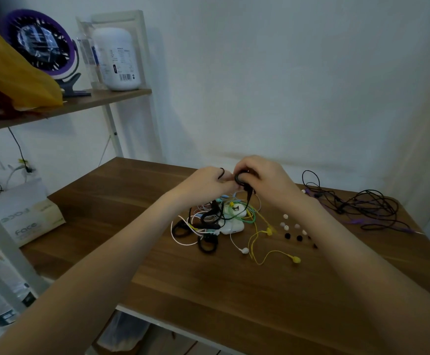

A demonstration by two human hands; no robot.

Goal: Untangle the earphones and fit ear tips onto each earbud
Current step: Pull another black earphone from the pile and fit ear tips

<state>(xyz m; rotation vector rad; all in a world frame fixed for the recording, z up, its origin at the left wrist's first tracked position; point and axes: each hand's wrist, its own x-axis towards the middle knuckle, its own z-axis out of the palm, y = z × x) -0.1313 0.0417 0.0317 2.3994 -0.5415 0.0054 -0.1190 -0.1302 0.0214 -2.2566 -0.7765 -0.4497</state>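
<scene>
A tangle of earphones in black, white, yellow, green and blue lies mid-table around a white case. Above it my right hand grips a black ear-hook earbud whose cable hangs down into the heap. My left hand pinches a thin black cable loop right beside the earbud, fingertips almost meeting the right hand. Loose ear tips, white and black, are scattered to the right of the heap. A yellow earbud lies toward the front.
A second bundle of black and purple cables lies at the table's right rear. On the left stands a white shelf frame with a fan and white bottle; a tissue box sits lower left. Wooden table front edge is near.
</scene>
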